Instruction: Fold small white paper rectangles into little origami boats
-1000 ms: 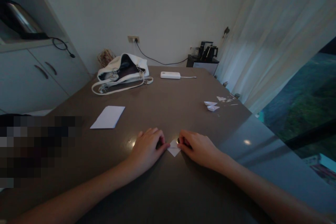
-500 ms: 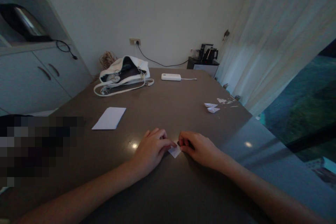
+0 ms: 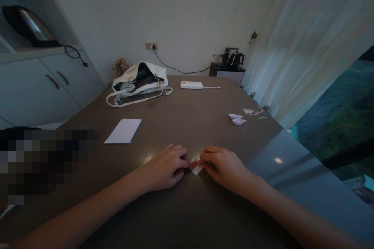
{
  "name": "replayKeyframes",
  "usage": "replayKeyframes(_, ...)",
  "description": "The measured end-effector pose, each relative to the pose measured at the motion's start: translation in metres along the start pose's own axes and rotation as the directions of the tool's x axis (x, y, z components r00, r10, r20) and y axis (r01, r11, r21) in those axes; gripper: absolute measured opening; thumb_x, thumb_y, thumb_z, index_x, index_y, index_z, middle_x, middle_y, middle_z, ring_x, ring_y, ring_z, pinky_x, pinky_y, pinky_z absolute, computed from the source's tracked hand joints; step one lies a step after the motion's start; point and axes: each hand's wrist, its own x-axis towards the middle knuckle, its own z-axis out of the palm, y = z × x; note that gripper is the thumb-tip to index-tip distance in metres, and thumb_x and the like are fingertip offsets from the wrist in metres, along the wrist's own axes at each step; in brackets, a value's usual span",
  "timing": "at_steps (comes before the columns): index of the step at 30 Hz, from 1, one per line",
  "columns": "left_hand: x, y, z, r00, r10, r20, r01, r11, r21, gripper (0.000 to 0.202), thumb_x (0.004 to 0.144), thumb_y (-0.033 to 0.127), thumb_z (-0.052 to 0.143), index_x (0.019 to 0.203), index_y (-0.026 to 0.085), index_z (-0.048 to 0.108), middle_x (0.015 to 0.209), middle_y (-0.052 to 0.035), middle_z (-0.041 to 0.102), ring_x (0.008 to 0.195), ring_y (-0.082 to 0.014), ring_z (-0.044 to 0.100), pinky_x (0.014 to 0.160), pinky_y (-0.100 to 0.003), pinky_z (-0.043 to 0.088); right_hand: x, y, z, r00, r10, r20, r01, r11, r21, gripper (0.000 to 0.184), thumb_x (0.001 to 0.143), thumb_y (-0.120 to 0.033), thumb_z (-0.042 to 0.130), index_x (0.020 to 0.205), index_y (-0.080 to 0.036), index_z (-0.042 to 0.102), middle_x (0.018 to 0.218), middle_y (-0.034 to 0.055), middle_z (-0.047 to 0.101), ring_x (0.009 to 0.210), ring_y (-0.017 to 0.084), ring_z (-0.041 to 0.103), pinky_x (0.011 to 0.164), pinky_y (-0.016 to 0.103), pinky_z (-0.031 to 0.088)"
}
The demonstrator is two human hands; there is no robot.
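The left hand (image 3: 166,168), grip spread, touches the small white folded paper (image 3: 196,170); the right hand (image 3: 226,166) pinches its right side.

A bag (image 3: 142,81) lies open left of upper centre, a small white device (image 3: 191,85) to its right. A kettle (image 3: 32,25) stands at upper left; a curtain (image 3: 295,42) hangs at upper right.
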Motion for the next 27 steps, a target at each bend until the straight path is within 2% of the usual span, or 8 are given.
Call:
replayKeyframes(5,-0.003,-0.009,-0.014,0.994,0.091,0.061,-0.093,0.995,0.024,0.036,0.085,0.013,0.051,0.115,0.031,0.061,0.09,-0.0032,0.058,0.086,-0.0197,0.051,0.075,-0.034,0.032,-0.004,-0.001,-0.016,0.993,-0.038,0.116,0.049,0.995,-0.09,0.03,0.079,-0.01,0.054,0.095,-0.028,0.072,0.089,0.0044,0.063,0.084,0.018,0.056,0.075,0.029,0.036)
replayKeyframes(9,-0.006,-0.012,-0.022,0.995,0.094,0.047,-0.095,0.995,0.02,0.036,0.083,0.011,0.053,0.111,0.031,0.063,0.088,-0.003,0.06,0.085,-0.0196,0.052,0.072,-0.034,0.03,-0.005,0.003,-0.024,0.987,-0.032,0.157,0.051,0.992,-0.118,0.035,0.082,-0.011,0.052,0.102,-0.032,0.071,0.089,0.0051,0.064,0.084,0.02,0.057,0.075,0.031,0.037)
replayKeyframes(18,-0.009,-0.015,-0.022,0.99,0.093,0.103,-0.092,0.996,-0.014,0.036,0.084,0.011,0.05,0.111,0.031,0.063,0.092,-0.0031,0.062,0.089,-0.0202,0.054,0.078,-0.035,0.031,-0.006,0.008,-0.024,0.986,-0.001,0.164,0.01,0.998,-0.059,0.038,0.077,-0.008,0.051,0.097,-0.032,0.073,0.091,0.0037,0.065,0.084,0.019,0.06,0.074,0.029,0.039)
replayKeyframes(24,-0.01,-0.014,-0.022,0.992,0.082,0.091,-0.077,0.996,-0.054,0.035,0.083,0.012,0.052,0.11,0.031,0.065,0.091,-0.0036,0.062,0.087,-0.0196,0.054,0.076,-0.033,0.033,-0.007,0.012,-0.024,0.986,0.065,0.154,-0.062,0.998,-0.029,0.03,0.078,-0.012,0.054,0.091,-0.03,0.075,0.089,0.0031,0.068,0.086,0.019,0.061,0.079,0.031,0.037)
replayKeyframes(27,-0.01,-0.014,-0.021,0.994,0.074,0.075,-0.067,0.994,-0.089,0.031,0.085,0.015,0.052,0.108,0.03,0.066,0.089,-0.0034,0.061,0.085,-0.0188,0.054,0.075,-0.032,0.034,-0.006,0.014,-0.022,0.991,0.03,0.129,-0.032,0.999,0.014,0.03,0.077,-0.011,0.053,0.091,-0.028,0.075,0.089,0.004,0.067,0.083,0.018,0.06,0.077,0.029,0.038)
